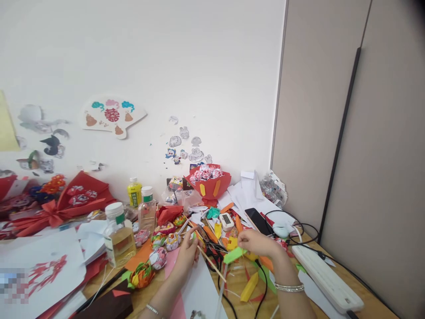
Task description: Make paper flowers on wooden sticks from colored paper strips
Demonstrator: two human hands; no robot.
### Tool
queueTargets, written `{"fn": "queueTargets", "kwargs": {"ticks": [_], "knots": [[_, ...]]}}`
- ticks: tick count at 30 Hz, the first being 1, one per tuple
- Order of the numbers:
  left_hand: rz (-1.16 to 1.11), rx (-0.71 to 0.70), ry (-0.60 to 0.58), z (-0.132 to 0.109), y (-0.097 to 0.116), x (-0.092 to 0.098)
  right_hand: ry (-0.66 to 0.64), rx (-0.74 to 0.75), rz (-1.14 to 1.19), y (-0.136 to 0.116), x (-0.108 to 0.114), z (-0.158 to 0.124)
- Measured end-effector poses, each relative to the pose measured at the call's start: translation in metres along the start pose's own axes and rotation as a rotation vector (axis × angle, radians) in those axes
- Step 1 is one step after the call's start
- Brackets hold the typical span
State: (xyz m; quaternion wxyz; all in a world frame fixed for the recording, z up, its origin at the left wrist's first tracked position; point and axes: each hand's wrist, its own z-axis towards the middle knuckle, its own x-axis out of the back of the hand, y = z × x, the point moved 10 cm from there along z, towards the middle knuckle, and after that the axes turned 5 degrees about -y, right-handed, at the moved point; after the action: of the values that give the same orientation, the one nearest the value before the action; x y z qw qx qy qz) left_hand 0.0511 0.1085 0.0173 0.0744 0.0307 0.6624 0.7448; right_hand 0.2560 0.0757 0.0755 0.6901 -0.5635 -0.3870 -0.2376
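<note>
My left hand is closed in a pinch on a thin wooden stick that slants down to the right over the desk. My right hand is closed in a pinch just right of it, over a green paper strip; what its fingers hold is too small to name. Both wrists wear thin bracelets. Folded paper flowers lie to the left of my left hand. A white sheet lies under my left forearm.
Glass bottles and a yellow bottle stand at centre-left. A red paper bouquet stands against the wall. A black phone, cables and a white power strip lie right. Red paper craft lies left.
</note>
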Motion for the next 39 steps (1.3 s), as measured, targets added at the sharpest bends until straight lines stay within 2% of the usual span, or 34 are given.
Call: {"fn": "queueTargets", "kwargs": {"ticks": [2,5,7,10,13,16,18,22,28,32,35,37,39], "knots": [[-0.037,0.007,-0.009,-0.004,0.005,-0.003,0.042,0.007,0.122,0.002,0.007,0.002],[-0.053,0.035,-0.047,-0.01,0.012,-0.011,0.103,-0.002,0.279,0.002,0.003,0.014],[-0.042,0.046,-0.075,-0.014,0.015,-0.017,0.119,-0.007,0.325,-0.001,-0.011,0.025],[-0.045,0.037,-0.088,-0.015,0.017,-0.021,0.091,0.001,0.389,-0.011,-0.044,0.041],[-0.054,0.011,-0.063,-0.012,0.016,-0.016,0.045,0.018,0.43,-0.021,-0.074,0.047],[-0.055,-0.01,-0.003,-0.008,0.013,-0.006,0.047,0.059,0.439,-0.029,-0.086,0.047],[-0.056,-0.016,0.018,-0.005,0.012,-0.001,0.074,0.092,0.405,-0.034,-0.084,0.045],[-0.061,-0.03,0.035,-0.001,0.011,0.004,0.177,0.122,0.248,-0.042,-0.066,0.039],[-0.106,-0.027,0.109,0.001,0.01,0.017,0.115,0.051,0.057,-0.037,-0.062,0.036],[-0.084,-0.008,0.158,0.002,0.008,0.024,0.262,0.007,-0.1,-0.033,-0.045,0.032],[-0.062,0.022,0.164,0.0,0.004,0.022,0.304,0.108,-0.112,-0.052,-0.045,0.027],[-0.07,0.029,0.137,0.0,0.001,0.016,0.256,0.225,-0.037,-0.07,-0.055,0.025],[-0.085,0.039,0.103,0.0,-0.002,0.01,0.232,0.281,-0.035,-0.084,-0.064,0.023]]}}
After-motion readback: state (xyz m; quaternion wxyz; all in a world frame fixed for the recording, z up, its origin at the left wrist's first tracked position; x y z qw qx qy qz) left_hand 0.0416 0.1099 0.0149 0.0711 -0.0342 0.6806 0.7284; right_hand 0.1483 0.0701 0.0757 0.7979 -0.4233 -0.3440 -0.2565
